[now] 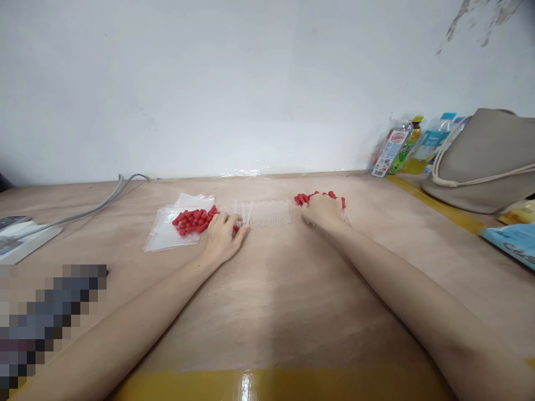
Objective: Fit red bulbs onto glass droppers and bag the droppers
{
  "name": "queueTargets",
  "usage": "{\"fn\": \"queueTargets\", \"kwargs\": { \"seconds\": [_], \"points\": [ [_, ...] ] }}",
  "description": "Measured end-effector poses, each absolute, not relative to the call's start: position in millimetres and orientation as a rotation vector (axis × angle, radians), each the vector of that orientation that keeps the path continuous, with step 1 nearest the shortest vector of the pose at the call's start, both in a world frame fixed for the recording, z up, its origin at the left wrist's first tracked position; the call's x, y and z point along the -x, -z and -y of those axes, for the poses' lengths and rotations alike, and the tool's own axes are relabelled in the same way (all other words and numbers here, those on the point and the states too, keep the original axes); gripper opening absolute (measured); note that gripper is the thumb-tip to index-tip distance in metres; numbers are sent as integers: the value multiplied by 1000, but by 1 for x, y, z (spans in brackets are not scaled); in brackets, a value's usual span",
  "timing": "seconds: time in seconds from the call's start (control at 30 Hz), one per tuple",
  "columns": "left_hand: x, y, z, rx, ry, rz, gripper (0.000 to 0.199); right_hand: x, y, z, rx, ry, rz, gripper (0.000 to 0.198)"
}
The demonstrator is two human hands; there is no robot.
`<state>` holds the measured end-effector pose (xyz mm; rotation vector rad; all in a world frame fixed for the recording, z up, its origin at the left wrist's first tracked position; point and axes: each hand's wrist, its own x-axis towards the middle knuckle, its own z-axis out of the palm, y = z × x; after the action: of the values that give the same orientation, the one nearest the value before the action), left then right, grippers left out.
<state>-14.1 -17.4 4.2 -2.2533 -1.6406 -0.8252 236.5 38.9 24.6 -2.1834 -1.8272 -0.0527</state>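
While the left hand (223, 236) is resting at the left end of a row of clear sticks (270, 213), its fingers are spreading and bending over them; a red bit is showing beside the thumb, and I cannot tell whether that grip is pinching anything. The right hand (324, 209) is reaching into the right red pile (303, 199); the back of the hand is hiding its fingertips, so whether that grip is released or grasping, I cannot tell.

The left red pile (192, 221) is sitting just beside the left hand, partly overlying plastic bags (156, 234). The sticks are lying between both hands, their right end stopping short of the right pile.

A wide stretch of surface (276, 301) is running between the forearms, with yellow tape (188, 384) bordering the near edge. The wall (259, 111) is bounding the far edge. Bottles (426, 147) and a grey bag (485, 161) are crowding the far right; a cable (94, 209) is trailing at left.
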Motion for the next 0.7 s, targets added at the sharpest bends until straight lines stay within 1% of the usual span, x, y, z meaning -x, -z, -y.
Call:
{"fn": "queueTargets", "kwargs": {
  "seconds": [0.2,0.4,0.5,0.7],
  "points": [
    [14,-5,17,2244,713,1753,30,-236,-20,-41,2186,32,1895,23],
    [14,-6,16,2257,645,1882,31,-231,-22,-34,2116,186,1957,35],
    [14,-7,16,2261,633,1896,29,-221,-22,-34,2046,214,2009,33],
    [14,-7,17,2239,630,1911,25,-198,-25,-43,2120,50,1995,24]
  ]
}}
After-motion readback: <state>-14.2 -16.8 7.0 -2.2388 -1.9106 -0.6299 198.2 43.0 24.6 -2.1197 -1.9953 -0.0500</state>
